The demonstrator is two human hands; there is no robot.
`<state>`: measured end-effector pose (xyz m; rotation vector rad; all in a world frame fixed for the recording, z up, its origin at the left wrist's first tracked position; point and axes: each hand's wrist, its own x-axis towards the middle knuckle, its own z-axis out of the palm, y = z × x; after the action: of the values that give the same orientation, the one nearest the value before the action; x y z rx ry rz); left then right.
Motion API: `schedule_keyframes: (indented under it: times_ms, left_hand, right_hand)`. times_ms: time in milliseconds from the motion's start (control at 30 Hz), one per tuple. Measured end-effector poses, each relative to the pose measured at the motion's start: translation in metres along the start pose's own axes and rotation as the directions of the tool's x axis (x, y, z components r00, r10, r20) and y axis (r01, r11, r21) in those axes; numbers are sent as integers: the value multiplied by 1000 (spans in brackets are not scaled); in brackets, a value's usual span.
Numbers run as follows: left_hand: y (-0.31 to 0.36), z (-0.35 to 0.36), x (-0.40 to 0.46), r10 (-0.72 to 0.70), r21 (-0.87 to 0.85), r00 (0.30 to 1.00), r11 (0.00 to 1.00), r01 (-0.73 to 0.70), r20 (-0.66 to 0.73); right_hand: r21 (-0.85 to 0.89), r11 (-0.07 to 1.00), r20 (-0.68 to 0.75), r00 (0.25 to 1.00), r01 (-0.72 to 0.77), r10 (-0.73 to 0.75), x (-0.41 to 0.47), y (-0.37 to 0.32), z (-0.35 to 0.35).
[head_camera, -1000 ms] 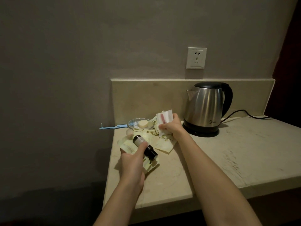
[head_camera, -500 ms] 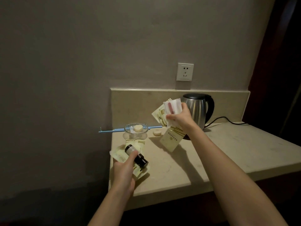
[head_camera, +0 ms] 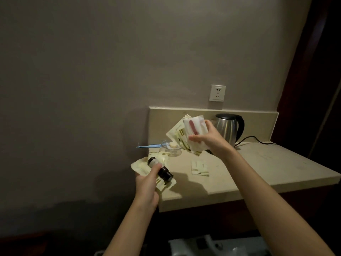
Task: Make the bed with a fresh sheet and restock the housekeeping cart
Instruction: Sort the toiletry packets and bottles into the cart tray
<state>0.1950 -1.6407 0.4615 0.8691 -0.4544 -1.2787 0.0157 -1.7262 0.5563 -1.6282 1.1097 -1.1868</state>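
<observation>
The room is dim and small print on the packets cannot be read; at the bottom edge a grey shape is cut off, perhaps the housekeeping cart, but I cannot tell. The left hand reaches forward over the front left corner of the stone counter; its fingers are curled around a dark small bottle and some cream packets lying under it, the bottle cap pointing right beyond the thumb. Behind these fingers stands a glass dish with a round soap; a blue stick juts out to its left. A single sachet lies flat on the counter between the two hands. The right hand is raised above the counter, wrist bent; its fingers pinch a fan of sachets and a clear packet with a red item; just behind the knuckles stands the kettle, partly hidden.
</observation>
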Motion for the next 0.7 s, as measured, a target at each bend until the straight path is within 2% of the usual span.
schedule_keyframes:
  times_ms: [100, 233, 333, 433, 533, 633, 700]
  left_hand:
    - [30, -33, -31, 18, -4, 999, 1000, -18, 41]
    - [65, -103, -82, -31, 51, 996, 998, 26, 83]
    - [84, -166, -125, -82, 81, 992, 994, 74, 98]
    - [103, -231, -171, -126, 19, 984, 992, 125, 124]
    - [126, -292, -213, -163, -34, 979, 985, 168, 124]
    - [137, -338, -252, -143, 71, 986, 988, 136, 90]
    - [143, -365, -274, -58, 141, 998, 989, 53, 27]
  right_hand:
    - [68, 995, 104, 992, -78, 71, -59, -13, 43]
    - [174, 971, 160, 977, -166, 138, -144, -30, 117]
    - [179, 958, 183, 965, -222, 189, -206, -43, 185]
    - [266, 923, 235, 947, -279, 218, -261, -43, 253]
    - [318, 889, 226, 937, -331, 268, -307, -39, 311]
    - [298, 873, 250, 914, -386, 319, -348, -37, 358]
    - [245, 885, 270, 905, -396, 329, -374, -39, 387]
